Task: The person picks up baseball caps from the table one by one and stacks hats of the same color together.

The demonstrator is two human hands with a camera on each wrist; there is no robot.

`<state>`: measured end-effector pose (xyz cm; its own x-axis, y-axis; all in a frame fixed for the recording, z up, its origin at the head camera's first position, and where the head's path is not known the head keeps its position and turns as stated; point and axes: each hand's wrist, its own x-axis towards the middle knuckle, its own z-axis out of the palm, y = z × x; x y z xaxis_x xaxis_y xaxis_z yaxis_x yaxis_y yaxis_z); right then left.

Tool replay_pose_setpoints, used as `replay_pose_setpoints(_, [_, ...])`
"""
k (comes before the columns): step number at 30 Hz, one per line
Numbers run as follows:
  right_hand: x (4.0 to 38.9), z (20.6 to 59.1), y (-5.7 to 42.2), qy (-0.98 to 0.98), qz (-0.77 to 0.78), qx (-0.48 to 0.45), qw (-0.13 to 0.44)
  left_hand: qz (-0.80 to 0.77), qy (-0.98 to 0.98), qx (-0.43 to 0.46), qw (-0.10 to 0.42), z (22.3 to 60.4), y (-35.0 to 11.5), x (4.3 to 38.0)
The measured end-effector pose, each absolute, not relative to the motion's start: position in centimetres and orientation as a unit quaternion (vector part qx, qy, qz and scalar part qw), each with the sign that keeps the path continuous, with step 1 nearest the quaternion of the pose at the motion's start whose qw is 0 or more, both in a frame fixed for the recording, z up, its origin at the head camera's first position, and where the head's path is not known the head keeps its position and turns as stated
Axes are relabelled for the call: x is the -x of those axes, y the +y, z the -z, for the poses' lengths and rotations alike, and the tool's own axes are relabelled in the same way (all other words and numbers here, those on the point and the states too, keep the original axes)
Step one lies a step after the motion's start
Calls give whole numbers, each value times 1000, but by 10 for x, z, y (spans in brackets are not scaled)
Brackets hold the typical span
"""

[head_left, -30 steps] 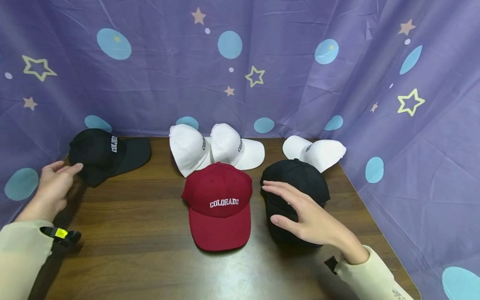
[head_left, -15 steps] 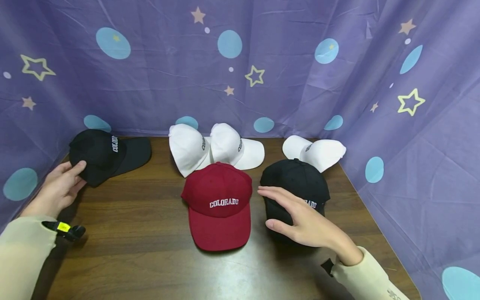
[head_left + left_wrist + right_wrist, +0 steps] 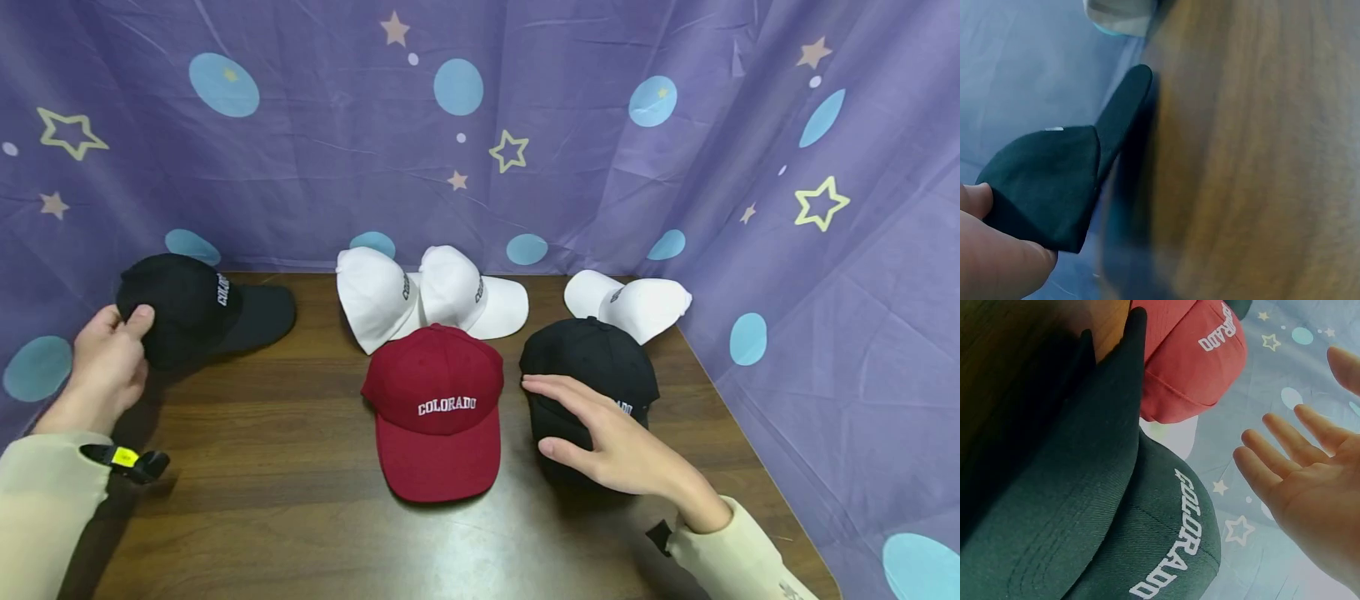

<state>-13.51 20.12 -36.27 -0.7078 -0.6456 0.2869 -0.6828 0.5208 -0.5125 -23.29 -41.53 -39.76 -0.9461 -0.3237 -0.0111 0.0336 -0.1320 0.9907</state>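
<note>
At the far left, my left hand [image 3: 108,362] pinches the back edge of a black baseball cap [image 3: 176,296] between thumb and fingers. In the left wrist view the fingertips sit at the rim of this black cap [image 3: 1044,187], whose brim points away, with a dark shadow beside it on the wood. My right hand [image 3: 615,433] hovers with fingers spread over a second black cap [image 3: 588,354] at the right. Seen from the right wrist, that black cap [image 3: 1166,525] shows white COLORADO lettering, and the right palm [image 3: 1322,500] holds nothing.
A red COLORADO cap [image 3: 438,417] sits mid-table, brim to the front. Behind it stand two white caps [image 3: 371,292] nested together, and another white cap [image 3: 637,304] lies back right. Purple curtains [image 3: 480,167] with stars border the wooden table [image 3: 285,467] at back and sides.
My left hand has reached the left black cap, taken hold of its back edge and shifted it slightly left. The right hand has barely moved; the other caps stay put.
</note>
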Motion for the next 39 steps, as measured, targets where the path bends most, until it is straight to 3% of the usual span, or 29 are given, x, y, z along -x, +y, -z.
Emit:
replay_pose_setpoints(9, [137,365,205,-869,-315,-380,43,754,-627,-49,191,354,-391,225])
replay_pose_setpoints(15, [140,362,204,-862,-328,-383,48,695,-690,12,201,325,-369,213])
replay_pose_setpoints(28, [146,347,194,-838,-361,-402,70,610,-754,234,74,270,-299,167])
replay_pose_setpoints(39, [132,313,172,-814,-412,-404,65,542,-738,400,-44,258,-236,144])
